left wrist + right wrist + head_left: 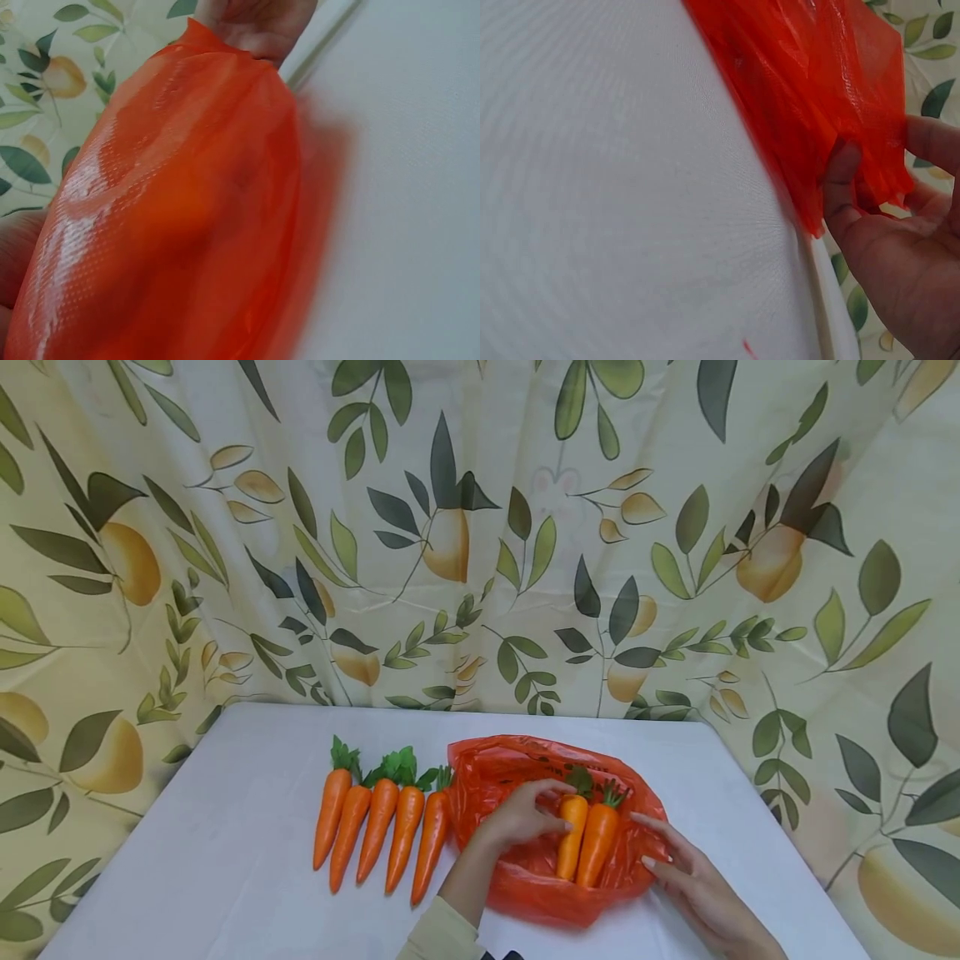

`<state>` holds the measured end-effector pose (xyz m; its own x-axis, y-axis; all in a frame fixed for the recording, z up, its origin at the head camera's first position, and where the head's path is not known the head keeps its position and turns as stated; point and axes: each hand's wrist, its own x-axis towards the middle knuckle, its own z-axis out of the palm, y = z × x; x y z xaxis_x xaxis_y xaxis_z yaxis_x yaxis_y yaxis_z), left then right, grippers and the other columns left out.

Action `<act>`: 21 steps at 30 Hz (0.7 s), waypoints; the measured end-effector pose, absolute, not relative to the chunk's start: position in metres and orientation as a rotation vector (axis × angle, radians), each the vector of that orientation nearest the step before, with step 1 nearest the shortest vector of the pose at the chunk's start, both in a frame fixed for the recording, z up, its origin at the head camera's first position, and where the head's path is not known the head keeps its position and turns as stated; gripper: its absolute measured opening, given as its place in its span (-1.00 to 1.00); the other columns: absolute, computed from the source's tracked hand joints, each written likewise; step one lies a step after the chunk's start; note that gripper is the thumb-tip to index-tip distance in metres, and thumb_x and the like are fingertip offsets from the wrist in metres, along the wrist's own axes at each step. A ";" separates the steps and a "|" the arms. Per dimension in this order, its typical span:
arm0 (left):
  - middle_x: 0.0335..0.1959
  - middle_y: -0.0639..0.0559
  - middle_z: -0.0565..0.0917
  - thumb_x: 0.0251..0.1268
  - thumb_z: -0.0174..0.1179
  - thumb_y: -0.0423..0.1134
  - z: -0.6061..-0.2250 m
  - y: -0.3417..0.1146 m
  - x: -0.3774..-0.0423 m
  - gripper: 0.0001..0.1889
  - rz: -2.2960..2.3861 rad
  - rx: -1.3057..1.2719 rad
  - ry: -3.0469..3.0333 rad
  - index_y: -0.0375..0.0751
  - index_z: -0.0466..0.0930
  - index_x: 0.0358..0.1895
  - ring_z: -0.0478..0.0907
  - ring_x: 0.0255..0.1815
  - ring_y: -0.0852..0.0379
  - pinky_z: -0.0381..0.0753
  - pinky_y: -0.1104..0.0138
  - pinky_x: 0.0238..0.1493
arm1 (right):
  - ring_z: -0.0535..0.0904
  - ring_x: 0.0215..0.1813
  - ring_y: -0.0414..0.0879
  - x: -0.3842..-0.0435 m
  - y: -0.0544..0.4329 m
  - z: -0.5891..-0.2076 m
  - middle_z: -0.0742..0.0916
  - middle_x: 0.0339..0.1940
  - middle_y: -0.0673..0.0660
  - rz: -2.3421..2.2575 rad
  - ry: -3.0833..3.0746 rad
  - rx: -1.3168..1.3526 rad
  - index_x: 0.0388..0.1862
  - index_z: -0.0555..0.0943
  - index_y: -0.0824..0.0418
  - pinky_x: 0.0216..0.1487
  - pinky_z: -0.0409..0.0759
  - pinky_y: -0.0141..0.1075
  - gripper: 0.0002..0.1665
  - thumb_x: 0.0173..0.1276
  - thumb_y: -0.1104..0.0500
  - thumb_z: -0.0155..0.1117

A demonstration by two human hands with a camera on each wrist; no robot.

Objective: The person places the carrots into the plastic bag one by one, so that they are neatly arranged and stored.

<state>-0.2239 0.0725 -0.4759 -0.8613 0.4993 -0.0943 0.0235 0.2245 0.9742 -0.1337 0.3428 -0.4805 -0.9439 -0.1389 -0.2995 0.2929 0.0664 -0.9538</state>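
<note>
A red plastic bag (547, 902) lies spread with its mouth up on the white table. Inside it, two orange carrots (599, 843) with green tops lie side by side. My left hand (525, 814) reaches into the bag from the left, fingers and thumb apart, at the upper part of the left, yellower carrot (572, 839). My right hand (697, 885) holds the bag's right edge between thumb and fingers. In the right wrist view, that hand (907, 255) has its thumb against the red plastic (795, 97). The bag wall (172, 202) fills the left wrist view and hides the carrots.
Left of the bag, several carrots (375, 831) lie in a row on the white table (225, 860), green tops away from me. The nearest one (431, 839) is close to the bag's left edge. A leaf-and-fruit patterned curtain (480, 568) hangs behind the table.
</note>
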 end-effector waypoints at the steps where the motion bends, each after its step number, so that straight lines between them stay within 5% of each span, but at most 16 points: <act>1: 0.10 -0.01 0.59 0.25 0.47 -0.38 -0.475 0.071 -0.224 -0.54 1.674 0.490 2.121 0.01 0.69 0.21 0.60 -0.15 0.07 0.69 0.24 -0.18 | 0.01 0.61 0.09 -0.134 0.343 -0.480 -0.04 0.72 0.16 -1.943 2.040 0.156 0.68 0.15 0.09 0.27 0.49 -0.35 -0.22 0.58 0.24 0.16; 10: 0.16 -0.11 0.60 0.28 0.44 -0.39 -0.465 0.060 -0.223 -0.54 1.739 0.508 2.094 -0.06 0.67 0.24 0.63 -0.08 0.02 0.70 0.18 -0.09 | 0.37 0.27 -0.53 -0.133 0.347 -0.479 -0.07 0.71 0.15 -1.947 2.023 0.093 0.70 0.10 0.10 0.23 0.49 -0.41 -0.22 0.60 0.25 0.12; 21: 0.05 0.09 0.63 0.31 0.43 -0.35 -0.452 0.034 -0.216 -0.61 1.742 0.535 2.145 0.05 0.70 0.16 0.59 -0.11 0.08 0.67 0.24 -0.09 | 0.41 0.23 -0.55 -0.135 0.346 -0.480 -0.01 0.71 0.15 -1.928 2.029 0.124 0.70 0.10 0.08 0.22 0.50 -0.40 -0.23 0.61 0.23 0.11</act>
